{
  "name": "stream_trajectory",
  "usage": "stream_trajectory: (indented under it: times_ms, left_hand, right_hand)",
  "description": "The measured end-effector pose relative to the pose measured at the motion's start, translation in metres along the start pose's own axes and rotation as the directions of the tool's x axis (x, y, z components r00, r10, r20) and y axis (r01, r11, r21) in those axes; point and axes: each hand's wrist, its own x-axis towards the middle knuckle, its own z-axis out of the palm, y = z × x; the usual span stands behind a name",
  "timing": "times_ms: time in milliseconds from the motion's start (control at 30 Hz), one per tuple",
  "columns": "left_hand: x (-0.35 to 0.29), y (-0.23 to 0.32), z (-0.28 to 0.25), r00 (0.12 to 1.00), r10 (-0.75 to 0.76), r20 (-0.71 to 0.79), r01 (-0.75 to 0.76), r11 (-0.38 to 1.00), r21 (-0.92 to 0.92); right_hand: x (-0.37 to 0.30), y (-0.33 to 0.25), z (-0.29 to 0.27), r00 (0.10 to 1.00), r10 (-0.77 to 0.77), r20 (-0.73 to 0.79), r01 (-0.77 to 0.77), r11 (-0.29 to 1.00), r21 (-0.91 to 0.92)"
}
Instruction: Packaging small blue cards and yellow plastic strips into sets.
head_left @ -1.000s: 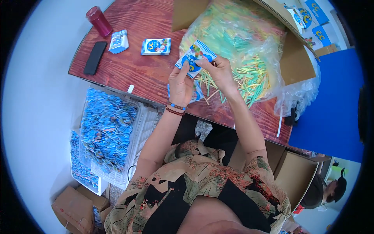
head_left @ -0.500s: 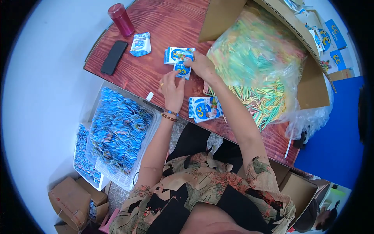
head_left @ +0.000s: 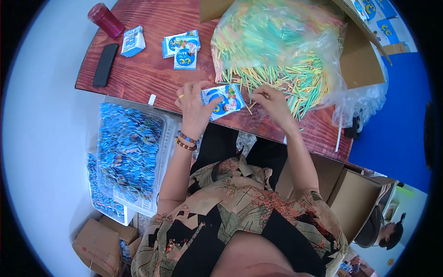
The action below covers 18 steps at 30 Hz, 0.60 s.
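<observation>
My left hand [head_left: 196,108] grips a blue-and-white packet [head_left: 226,102] by its left end, thumb on top, at the table's near edge. Whether more packets lie under it, I cannot tell. To the right of this packet is my right hand [head_left: 274,106], its thumb and fingertips pinched together; what they hold, if anything, is too small to make out. A pile of thin pastel sticks [head_left: 307,85] spreads just beyond the right hand. Farther off, a small packet [head_left: 185,59] overlaps others of the same kind. More stacked packets [head_left: 133,42] lie to their left.
A cardboard box [head_left: 362,69] holds a clear plastic bag [head_left: 277,32] spilling the sticks onto the red-brown table [head_left: 152,60]. A black phone [head_left: 105,65] and red tumbler [head_left: 107,21] stand at left. Below, a plastic bin [head_left: 161,152] brims with blue packets. Another person [head_left: 383,231] is at lower right.
Both hands have left the far packets and come back to the near edge. The left now grips the near packet; the right has moved beside the sticks. The whole view has shifted.
</observation>
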Motion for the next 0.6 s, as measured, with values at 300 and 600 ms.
stream_trajectory:
  times_ms: [300, 600]
  left_hand:
    - [-0.005, -0.007, 0.006, 0.994, 0.108, -0.024, -0.103, 0.979, 0.174]
    - [0.022, -0.003, -0.011, 0.933, 0.358, -0.013, -0.358, 0.933, 0.031]
  right_hand:
    - [0.010, -0.015, 0.039, 0.968, -0.245, -0.059, 0.214, 0.924, -0.317]
    - [0.018, -0.014, 0.042, 0.960, -0.208, -0.186, 0.254, 0.929, 0.269]
